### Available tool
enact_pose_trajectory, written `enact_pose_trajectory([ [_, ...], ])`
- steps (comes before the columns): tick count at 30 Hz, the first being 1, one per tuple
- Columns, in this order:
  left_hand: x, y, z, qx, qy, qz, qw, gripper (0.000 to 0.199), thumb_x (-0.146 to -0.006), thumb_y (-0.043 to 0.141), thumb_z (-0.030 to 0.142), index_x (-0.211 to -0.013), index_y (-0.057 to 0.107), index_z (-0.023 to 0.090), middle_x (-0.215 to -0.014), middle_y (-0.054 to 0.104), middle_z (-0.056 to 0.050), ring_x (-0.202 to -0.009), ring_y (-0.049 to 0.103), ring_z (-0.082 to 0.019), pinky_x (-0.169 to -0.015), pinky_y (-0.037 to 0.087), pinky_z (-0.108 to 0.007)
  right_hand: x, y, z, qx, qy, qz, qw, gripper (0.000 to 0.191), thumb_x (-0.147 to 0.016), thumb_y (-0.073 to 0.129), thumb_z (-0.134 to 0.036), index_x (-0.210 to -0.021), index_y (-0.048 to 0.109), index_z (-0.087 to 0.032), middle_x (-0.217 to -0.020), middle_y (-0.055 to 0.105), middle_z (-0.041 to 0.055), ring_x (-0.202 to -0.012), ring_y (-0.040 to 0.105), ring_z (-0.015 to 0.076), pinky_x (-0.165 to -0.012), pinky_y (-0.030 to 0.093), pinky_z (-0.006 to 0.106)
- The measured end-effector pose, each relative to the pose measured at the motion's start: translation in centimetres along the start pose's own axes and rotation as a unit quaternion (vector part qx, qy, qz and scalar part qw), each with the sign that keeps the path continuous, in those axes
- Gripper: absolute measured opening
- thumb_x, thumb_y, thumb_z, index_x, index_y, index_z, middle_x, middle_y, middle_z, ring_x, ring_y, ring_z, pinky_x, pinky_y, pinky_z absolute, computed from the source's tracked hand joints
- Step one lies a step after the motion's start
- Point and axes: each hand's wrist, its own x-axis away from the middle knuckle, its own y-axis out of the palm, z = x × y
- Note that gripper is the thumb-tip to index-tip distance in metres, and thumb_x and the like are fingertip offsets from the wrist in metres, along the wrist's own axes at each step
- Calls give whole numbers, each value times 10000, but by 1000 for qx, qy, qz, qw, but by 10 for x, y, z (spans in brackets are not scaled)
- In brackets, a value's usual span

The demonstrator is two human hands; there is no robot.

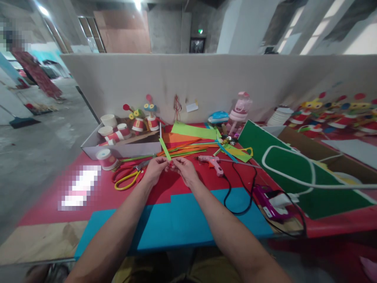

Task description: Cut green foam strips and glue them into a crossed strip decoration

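Piece: one slim, flat lime-green strip (165,147), paper-like, straight-edged, pointing to eleven o'clock from our fingertips. Neighbours: pink plastic glue gun (216,165), three o'clock; scissors (137,169) with looped yellow and red handles, eight o'clock, near our left hand (156,169); thin orange strips (191,146), one o'clock. Pose: left hand and right hand (183,169) meet, both pinching the strip's lower end, forearms converging from seven and five o'clock. Room: smooth red covering (206,181) shows between right hand and glue gun; blue sheet (176,226) lines the near edge, six o'clock
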Motion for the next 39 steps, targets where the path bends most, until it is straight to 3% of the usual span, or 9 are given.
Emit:
enact_pose_trajectory([
  [14,3,0,4,24,-35,6,999,329,-519,835,355,-708,712,115,-607,671,-44,-492,547,-95,-515,428,-217,1,2,-1,66,-63,44,995,265,-606,757,-393,-731,669,-176,-621,622,-18,-567,543,100,-611,484,241],
  [21,2,0,5,27,-41,13,999,306,-523,841,344,-692,720,119,-600,670,-38,-507,553,-95,-515,418,-213,0,0,-1,162,-98,44,981,200,-657,701,-359,-770,713,-194,-631,658,-11,-608,587,139,-645,472,264],
  [28,3,2,8,58,-69,15,996,364,-489,856,318,-762,706,132,-663,697,-36,-547,603,-118,-557,467,-230,-2,0,-1,106,-107,76,986,209,-645,707,-345,-780,702,-186,-698,677,3,-623,586,128,-666,481,268],
  [33,4,0,6,36,-46,-15,998,381,-527,843,320,-825,708,125,-718,709,-54,-590,616,-131,-585,477,-241,-2,1,0,90,-112,86,986,204,-649,701,-328,-769,688,-164,-665,658,-2,-612,580,119,-647,477,253],
  [39,9,7,2,-38,43,-31,998,438,-596,804,332,-977,690,148,-918,708,-78,-750,628,-156,-593,457,-223,-5,-2,4,40,-102,109,988,210,-657,695,-335,-779,675,-166,-659,648,-9,-608,581,114,-623,468,239],
])
